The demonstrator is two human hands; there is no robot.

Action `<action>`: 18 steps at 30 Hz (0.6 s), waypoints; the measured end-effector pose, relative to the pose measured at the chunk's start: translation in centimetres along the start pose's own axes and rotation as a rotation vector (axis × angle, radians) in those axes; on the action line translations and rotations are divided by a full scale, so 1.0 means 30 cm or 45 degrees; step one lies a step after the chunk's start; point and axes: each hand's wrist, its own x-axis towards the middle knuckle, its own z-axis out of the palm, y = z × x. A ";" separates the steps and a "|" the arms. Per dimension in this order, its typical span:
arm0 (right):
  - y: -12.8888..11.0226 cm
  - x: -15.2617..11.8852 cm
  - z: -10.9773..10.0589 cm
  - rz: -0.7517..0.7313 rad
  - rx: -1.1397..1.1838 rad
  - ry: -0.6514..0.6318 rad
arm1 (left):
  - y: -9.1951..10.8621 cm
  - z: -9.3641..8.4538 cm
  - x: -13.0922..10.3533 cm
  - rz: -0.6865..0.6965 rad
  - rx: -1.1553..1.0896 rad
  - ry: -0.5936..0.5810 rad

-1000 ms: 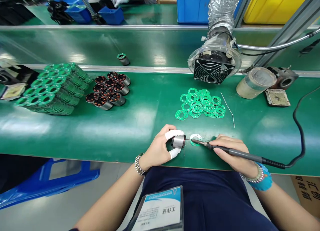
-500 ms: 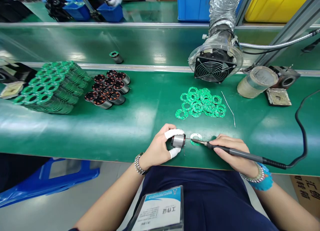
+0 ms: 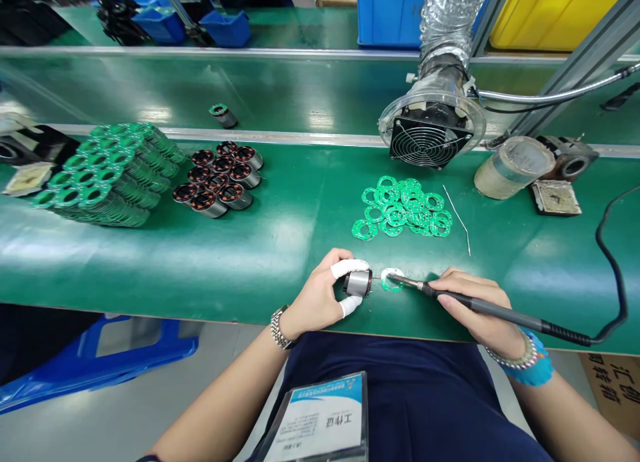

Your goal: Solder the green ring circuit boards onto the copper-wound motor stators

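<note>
My left hand (image 3: pixel 325 290), with white covers on thumb and forefinger, grips a silver motor stator (image 3: pixel 358 283) lying on its side on the bench. A thin wire sticks out of the stator's right end toward a single ring-shaped circuit board (image 3: pixel 392 286), white on its far side and green on its near side. In my right hand (image 3: pixel 477 303) is a black soldering iron (image 3: pixel 493 309), held like a pen. Its tip lies over the single ring board. Beyond my hands is a loose pile of green ring boards (image 3: pixel 407 205).
Stacked green boards (image 3: pixel 110 169) and upright stators (image 3: pixel 217 182) stand at left. One board-topped stator (image 3: pixel 223 115) is farther back. A fan on a duct (image 3: pixel 427 142) overhangs the bench. At right are a thin bent rod (image 3: pixel 457 219), a round tub (image 3: pixel 514 167) and an iron stand (image 3: pixel 575 159).
My right hand has drawn the soldering iron a little to the right, its tip shifting over the ring board. My left hand and the stator stay nearly still. A gloved hand at the back no longer shows.
</note>
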 end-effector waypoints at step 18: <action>0.149 0.183 -0.335 -0.044 -0.741 0.842 | 0.019 -0.002 0.001 -0.031 -0.006 0.022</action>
